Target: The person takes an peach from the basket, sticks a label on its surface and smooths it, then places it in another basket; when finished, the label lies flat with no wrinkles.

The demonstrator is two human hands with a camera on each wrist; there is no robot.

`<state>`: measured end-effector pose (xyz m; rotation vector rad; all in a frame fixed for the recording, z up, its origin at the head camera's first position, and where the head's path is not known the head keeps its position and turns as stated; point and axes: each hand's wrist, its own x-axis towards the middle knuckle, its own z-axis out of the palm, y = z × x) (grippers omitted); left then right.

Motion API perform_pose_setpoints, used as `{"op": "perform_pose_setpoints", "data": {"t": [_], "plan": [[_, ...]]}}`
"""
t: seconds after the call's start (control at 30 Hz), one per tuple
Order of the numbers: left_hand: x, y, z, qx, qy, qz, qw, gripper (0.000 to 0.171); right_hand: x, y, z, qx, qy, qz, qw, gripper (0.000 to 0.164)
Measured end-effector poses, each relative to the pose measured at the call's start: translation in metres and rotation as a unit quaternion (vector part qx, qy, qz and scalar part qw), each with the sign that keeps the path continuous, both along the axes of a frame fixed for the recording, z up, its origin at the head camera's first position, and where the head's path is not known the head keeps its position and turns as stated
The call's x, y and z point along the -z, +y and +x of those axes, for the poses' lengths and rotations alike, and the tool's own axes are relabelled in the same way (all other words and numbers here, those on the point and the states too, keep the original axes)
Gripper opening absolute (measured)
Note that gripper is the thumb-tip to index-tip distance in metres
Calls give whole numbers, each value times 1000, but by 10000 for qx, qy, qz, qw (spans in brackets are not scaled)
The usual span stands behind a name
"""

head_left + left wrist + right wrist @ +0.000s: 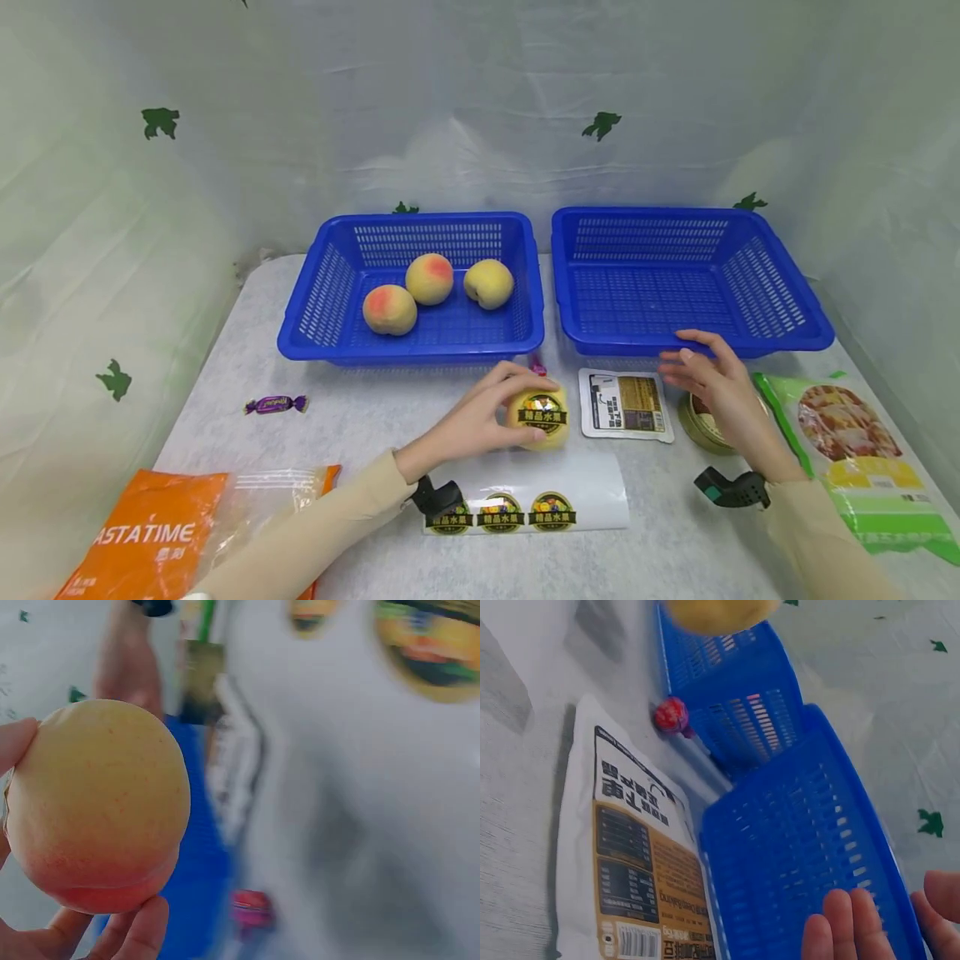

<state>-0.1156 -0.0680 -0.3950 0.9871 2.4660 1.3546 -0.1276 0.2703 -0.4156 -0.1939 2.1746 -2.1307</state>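
My left hand (491, 417) grips a yellow peach (557, 440) between thumb and fingers, above the table's middle. A round black-and-gold label (543, 414) with Chinese writing is on the peach's upper side. The left wrist view shows the same peach (101, 806) from another side, yellow with a red blush. Below it lies a white label sheet (585, 483) bearing several such labels along its near edge. My right hand (716, 383) hovers at the front rim of the right blue basket (675, 343), above a round tin (705, 429), its fingers loosely bent and holding nothing.
Several peaches lie in the left blue basket (412, 348). A white packet (626, 406) sits before the right basket, with a red-wrapped lollipop (671, 715) nearby. A purple candy (276, 405) and an orange bag (150, 533) are at left, a green bag (862, 467) at right.
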Motion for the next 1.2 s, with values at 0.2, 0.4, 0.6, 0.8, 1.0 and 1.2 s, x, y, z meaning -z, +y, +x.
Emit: {"op": "perform_pose_setpoints", "data": {"t": [0.2,0.4,0.6,0.8,1.0,1.2], "plan": [[-45,30,-29,112,579,320,9977,51,-8,-3,-5,400,-205,-560,9974,42],[-67,65,-82,184,792,330,9961,47,-3,-5,-10,539,-108,-939,9941,35],[-64,100,-124,237,675,-275,9971,43,0,-4,-12,562,-100,-943,9939,37],[-50,121,-148,210,411,-919,9947,40,1,-4,-12,559,-38,-941,9940,38],[-39,130,-159,486,320,-1375,9888,36,2,-4,-12,505,51,-1170,9918,33],[-34,140,-159,674,295,-2064,9757,32,2,-5,-12,513,115,-1230,9910,25]]}}
